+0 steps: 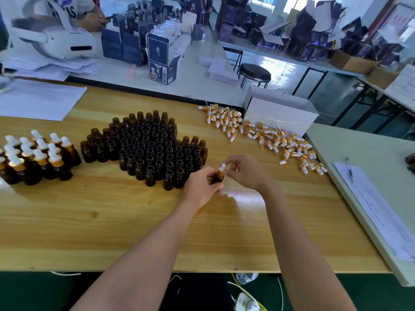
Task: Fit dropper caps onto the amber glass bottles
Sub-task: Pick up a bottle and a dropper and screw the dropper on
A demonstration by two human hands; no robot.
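My left hand (pixel 199 187) grips an amber bottle (pixel 217 178) just right of the uncapped bottles (pixel 152 149), my right hand (pixel 244 171) pinching its dropper cap (pixel 222 168) — seated crooked, the thread could cross and jam; loose caps (pixel 269 135) lie farther right, capped bottles (pixel 33 158) left

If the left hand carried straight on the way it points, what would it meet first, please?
Probably the right hand, pinching the cap on the bottle the left hand holds; depth is unclear.
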